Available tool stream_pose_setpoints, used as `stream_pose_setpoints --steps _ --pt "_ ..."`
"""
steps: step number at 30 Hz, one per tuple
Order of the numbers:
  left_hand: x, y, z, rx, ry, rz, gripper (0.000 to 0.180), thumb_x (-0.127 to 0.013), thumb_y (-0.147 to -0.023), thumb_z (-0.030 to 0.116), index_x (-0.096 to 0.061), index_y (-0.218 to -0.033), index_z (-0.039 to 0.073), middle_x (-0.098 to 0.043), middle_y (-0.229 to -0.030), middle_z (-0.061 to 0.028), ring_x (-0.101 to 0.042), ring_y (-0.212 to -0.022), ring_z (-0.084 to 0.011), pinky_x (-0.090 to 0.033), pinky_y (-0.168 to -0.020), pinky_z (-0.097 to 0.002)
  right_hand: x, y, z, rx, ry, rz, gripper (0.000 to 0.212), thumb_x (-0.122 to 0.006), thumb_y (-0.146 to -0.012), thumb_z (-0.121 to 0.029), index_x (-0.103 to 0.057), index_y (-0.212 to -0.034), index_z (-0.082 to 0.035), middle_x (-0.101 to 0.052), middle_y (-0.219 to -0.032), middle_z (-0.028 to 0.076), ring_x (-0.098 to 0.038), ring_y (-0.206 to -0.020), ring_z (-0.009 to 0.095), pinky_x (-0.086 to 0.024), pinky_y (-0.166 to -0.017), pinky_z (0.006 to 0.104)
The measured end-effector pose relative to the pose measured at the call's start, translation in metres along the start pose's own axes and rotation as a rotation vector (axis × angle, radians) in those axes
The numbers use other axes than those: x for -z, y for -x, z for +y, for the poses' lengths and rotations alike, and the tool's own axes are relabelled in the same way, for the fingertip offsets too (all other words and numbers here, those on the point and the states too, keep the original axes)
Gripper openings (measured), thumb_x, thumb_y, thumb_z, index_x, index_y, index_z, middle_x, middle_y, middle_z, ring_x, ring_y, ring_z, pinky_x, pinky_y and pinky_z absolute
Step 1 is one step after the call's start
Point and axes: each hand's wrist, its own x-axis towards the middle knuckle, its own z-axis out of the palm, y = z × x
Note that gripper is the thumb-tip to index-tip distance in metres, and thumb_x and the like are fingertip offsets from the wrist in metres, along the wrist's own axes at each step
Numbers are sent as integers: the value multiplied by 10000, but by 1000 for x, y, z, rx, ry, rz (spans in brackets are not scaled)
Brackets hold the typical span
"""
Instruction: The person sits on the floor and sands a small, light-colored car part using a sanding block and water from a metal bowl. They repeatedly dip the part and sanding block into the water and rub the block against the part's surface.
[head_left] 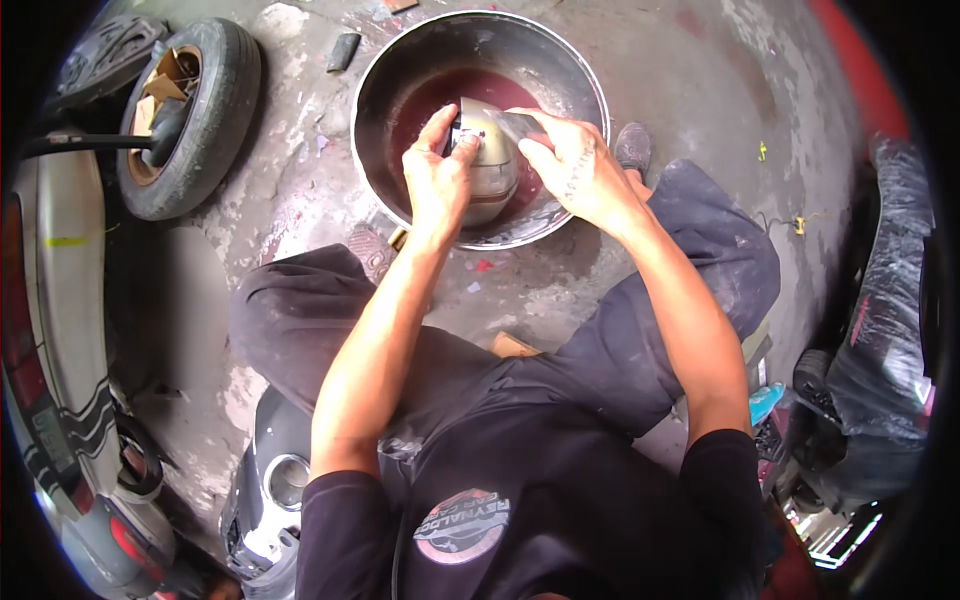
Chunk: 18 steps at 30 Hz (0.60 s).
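Observation:
A curved, pale silver-beige shell (490,178), with dark lines across its lower part, is held over the wide black basin (378,90). Reddish-brown liquid (425,95) lies in the bottom of that basin. My left hand (437,182) grips the shell's left side, thumb on its face and fingers round the edge, where a dark strip shows. From the right, my right hand (583,165) pinches a thin, greyish, see-through piece (514,126) against the shell's upper right. Whether this piece is loose or part of the shell, I cannot tell.
At the upper left lies a tyre (225,120) with cardboard scraps inside. Car bumpers (75,270) line the left side. A grey car part with a round opening (290,480) sits by my left thigh. Plastic-wrapped parts (885,320) stand at right. A dark block (343,52) lies near the basin.

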Motion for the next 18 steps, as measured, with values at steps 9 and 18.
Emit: stream_pose_setpoints --steps 9,18 --pt "-9 4 14 12 59 -1 519 -610 -962 -58 -544 -1476 -82 -691 -1316 -189 -658 -1154 -194 -499 -1040 -312 -37 14 -2 166 151 80 365 -578 -946 -49 -659 -1296 22 -722 -1132 234 -739 -951 388 -611 -829 462" --pt "-24 9 25 107 143 20 530 -537 -992 -72 -495 -1520 -62 -686 -1267 -168 -655 -1063 -150 -515 -959 -269 -28 18 10 263 458 3 486 -605 -926 -77 -574 -1405 4 -664 -1281 264 -710 -1046 377 -622 -828 467"
